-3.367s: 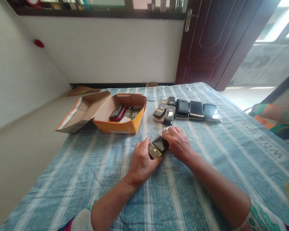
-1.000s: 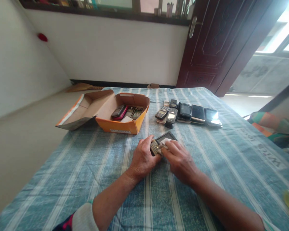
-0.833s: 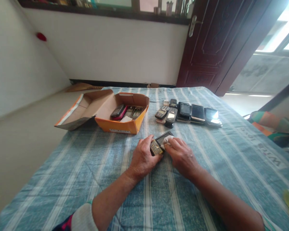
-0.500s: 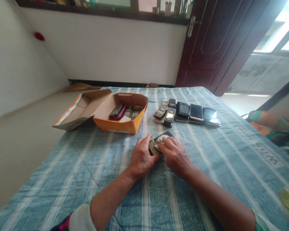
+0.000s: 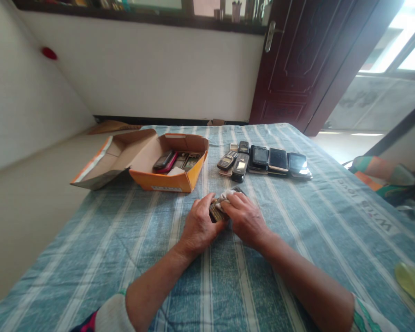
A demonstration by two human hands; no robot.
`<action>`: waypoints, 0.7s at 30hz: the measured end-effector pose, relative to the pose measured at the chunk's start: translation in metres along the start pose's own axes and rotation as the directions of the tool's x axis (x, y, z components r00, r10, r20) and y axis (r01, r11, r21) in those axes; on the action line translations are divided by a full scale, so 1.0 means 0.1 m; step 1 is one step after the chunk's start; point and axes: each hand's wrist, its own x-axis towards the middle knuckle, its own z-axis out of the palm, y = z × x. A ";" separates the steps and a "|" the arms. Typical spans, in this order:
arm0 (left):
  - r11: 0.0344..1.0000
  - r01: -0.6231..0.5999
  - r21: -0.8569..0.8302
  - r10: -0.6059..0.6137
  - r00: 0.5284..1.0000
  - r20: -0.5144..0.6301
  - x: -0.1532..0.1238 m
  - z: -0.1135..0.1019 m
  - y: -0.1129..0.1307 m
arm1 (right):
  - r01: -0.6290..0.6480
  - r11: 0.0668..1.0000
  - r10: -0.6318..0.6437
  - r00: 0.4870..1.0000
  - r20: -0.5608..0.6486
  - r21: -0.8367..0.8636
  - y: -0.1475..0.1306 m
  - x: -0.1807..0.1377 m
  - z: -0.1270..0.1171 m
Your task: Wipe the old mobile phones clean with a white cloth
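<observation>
Room: pale walls, a dark panelled door [image 5: 297, 60] at one o'clock and a bright opening beside it. Surface: a table under a blue-and-white striped cloth [image 5: 297, 221] fills the lower view.

1. Keypad phone [image 5: 215, 213]. Dark, with a gold-toned keypad. It lies on the striped cloth at centre, between both hands. Only the keypad end shows, and the far end is covered.

2. Left hand [image 5: 198, 227]. Closed around the phone's near end, with thumb and fingers on its sides. This grip probably keeps the handset from sliding.

3. Right hand [image 5: 246, 219]. Fingers curled over a white wad [image 5: 224, 196], pressing it onto the phone's far end. Whether the wad is fabric or tissue cannot be told.

4. Orange cardboard box [image 5: 166, 180]. It sits at eleven o'clock from the hands, well apart, with its lid flap thrown open to the left. The boxed handsets [image 5: 164, 160] inside include one with a red edge. They overlap, so the count is uncertain.

5. Row of phones [image 5: 263, 159]. They lie at twelve to one o'clock, side by side and face up, some stacked. Keypad models are at the left end and touchscreens at the right. They appear to be kept separate from the boxed lot.

6. Yellow-green object [image 5: 413, 282]. It is at four o'clock, cut off by the frame edge and unidentified.

7. Multicoloured fabric [image 5: 380, 168]. It is at three o'clock, beyond the table edge, and its form is unclear.
</observation>
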 end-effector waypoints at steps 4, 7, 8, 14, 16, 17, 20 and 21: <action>1.000 -0.010 0.000 0.010 1.000 -0.008 0.00 0.00 -0.01 | 0.022 0.999 -0.022 1.000 -0.007 0.026 0.00 0.02 0.01; 1.000 -0.014 -0.001 0.014 1.000 0.001 -0.01 -0.01 0.00 | -0.038 0.999 0.039 0.998 -0.050 0.023 0.07 0.03 0.01; 1.000 -0.012 -0.003 0.012 1.000 0.004 -0.01 -0.02 0.00 | -0.047 0.998 0.048 0.997 -0.058 0.030 0.08 0.03 0.01; 1.000 0.005 -0.015 -0.005 1.000 -0.006 0.00 0.01 -0.02 | 0.082 0.992 -0.080 0.997 -0.018 0.093 -0.07 0.06 0.04; 1.000 0.011 -0.018 -0.011 1.000 -0.007 0.00 0.02 -0.02 | 0.117 0.989 -0.117 0.993 0.002 0.089 -0.12 0.07 0.05; 1.000 0.014 -0.019 -0.015 1.000 -0.007 -0.01 0.03 -0.03 | 0.123 0.989 -0.124 0.992 0.007 0.083 -0.13 0.08 0.04; 1.000 0.021 -0.015 -0.021 1.000 -0.011 -0.01 0.03 -0.04 | 0.131 0.989 -0.133 0.991 0.030 0.065 -0.15 0.09 0.02; 1.000 0.018 -0.013 -0.018 1.000 -0.011 -0.01 0.03 -0.05 | 0.134 0.989 -0.136 0.990 0.041 0.059 -0.15 0.08 0.00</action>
